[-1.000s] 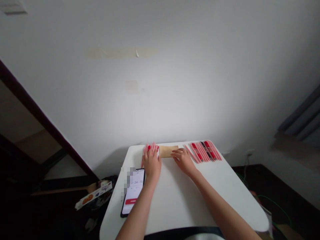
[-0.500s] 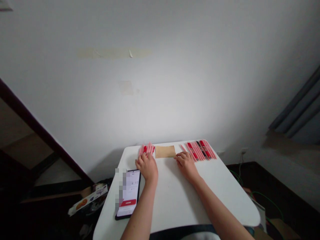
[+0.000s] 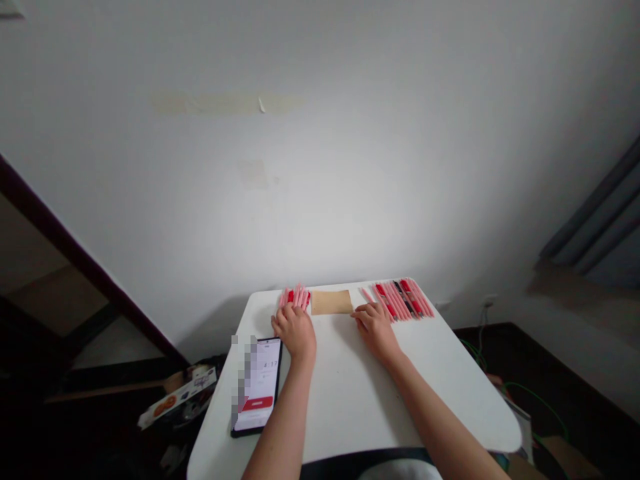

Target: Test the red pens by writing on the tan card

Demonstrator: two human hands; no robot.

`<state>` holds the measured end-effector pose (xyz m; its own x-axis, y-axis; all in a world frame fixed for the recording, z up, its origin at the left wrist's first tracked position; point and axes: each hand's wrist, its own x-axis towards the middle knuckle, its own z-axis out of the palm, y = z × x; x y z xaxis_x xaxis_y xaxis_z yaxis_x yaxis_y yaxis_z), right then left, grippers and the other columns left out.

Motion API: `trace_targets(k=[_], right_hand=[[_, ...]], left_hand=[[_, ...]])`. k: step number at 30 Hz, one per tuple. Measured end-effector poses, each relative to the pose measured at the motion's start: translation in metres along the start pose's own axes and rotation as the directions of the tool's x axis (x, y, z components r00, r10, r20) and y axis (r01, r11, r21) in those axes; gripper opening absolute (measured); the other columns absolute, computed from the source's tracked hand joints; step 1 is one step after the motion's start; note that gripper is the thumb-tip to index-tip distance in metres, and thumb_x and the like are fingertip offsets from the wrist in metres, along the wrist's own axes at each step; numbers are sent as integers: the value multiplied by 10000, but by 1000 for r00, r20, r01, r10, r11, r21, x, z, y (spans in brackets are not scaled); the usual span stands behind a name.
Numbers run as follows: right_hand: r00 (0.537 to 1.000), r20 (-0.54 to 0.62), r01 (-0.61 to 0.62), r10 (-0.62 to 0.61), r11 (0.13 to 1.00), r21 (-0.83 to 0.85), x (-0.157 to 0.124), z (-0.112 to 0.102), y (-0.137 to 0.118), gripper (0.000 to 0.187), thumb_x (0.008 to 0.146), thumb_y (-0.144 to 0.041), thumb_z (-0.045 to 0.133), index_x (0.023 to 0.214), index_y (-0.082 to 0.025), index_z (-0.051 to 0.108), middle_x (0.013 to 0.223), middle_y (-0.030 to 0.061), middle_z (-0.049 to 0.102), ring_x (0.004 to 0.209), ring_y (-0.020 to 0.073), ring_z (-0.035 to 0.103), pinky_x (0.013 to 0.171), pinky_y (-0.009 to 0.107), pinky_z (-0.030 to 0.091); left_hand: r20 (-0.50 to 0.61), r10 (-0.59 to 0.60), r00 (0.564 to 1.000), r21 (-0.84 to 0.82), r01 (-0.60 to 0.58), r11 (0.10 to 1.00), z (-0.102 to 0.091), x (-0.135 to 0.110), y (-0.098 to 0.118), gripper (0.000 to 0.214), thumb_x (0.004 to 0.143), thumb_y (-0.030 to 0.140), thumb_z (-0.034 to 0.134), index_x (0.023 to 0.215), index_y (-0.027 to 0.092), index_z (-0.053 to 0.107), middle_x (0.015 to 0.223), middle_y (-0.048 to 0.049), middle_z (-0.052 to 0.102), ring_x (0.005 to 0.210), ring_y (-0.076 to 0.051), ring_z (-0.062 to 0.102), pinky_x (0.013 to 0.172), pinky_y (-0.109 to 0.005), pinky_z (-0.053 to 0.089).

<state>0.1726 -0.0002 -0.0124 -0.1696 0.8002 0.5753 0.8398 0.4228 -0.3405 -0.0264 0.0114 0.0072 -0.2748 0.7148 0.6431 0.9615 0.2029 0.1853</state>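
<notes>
My left hand (image 3: 296,331) lies palm down on the white table (image 3: 357,393), its fingers apart and slightly bent at the near ends of a cluster of pink and red pens (image 3: 295,297). The fingertips partly cover those pens; I see no pen lifted. My right hand (image 3: 375,330) rests on the table with loosely bent, parted fingers. Its fingertips are by the near right corner of a tan rectangular piece (image 3: 331,303), close to a row of pens (image 3: 404,300). That row is mostly pink, with some red and black ones, laid side by side on a slant.
A phone (image 3: 257,387) with a lit screen lies left of my left forearm. A white wall (image 3: 320,167) rises behind the table's far edge. On the floor to the left is a heap with a white box (image 3: 177,398); a green cable (image 3: 540,397) runs at the right.
Both hands stay nearly in place. The camera view has shifted very slightly; the pens, tan piece and phone lie as before.
</notes>
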Motion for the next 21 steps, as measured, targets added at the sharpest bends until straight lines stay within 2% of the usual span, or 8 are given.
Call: trace_targets(k=[13,18,21], right_hand=[[1000,-2,-23,23,1000,-8,-1,-2,1,243,896,-184,512,994,-261,720,1040,75,671,1042,244,526,910,421,393],[1000,-12,-23,23,1000,-8,-2,0,3,232,896,-188,516,982,-255,721,1032,68,673,1034,243,525,908,416,388],[1000,-10,-24,24,1000,-6,-2,0,3,237,898,-187,510,984,-255,720,1030,69,671,1029,241,523,903,413,388]], left_hand=[[9,-10,1000,-95,10,995,4,0,0,304,882,213,409,992,124,678,1184,-142,611,1188,-317,459,1019,-536,384],[15,-16,1000,-122,18,992,9,0,0,327,890,204,390,1055,130,662,1274,-150,586,1249,-340,437,1040,-606,350],[-1,0,1000,-152,0,988,11,-1,-1,326,893,208,396,1102,157,641,1326,-136,558,1303,-330,402,1057,-611,334]])
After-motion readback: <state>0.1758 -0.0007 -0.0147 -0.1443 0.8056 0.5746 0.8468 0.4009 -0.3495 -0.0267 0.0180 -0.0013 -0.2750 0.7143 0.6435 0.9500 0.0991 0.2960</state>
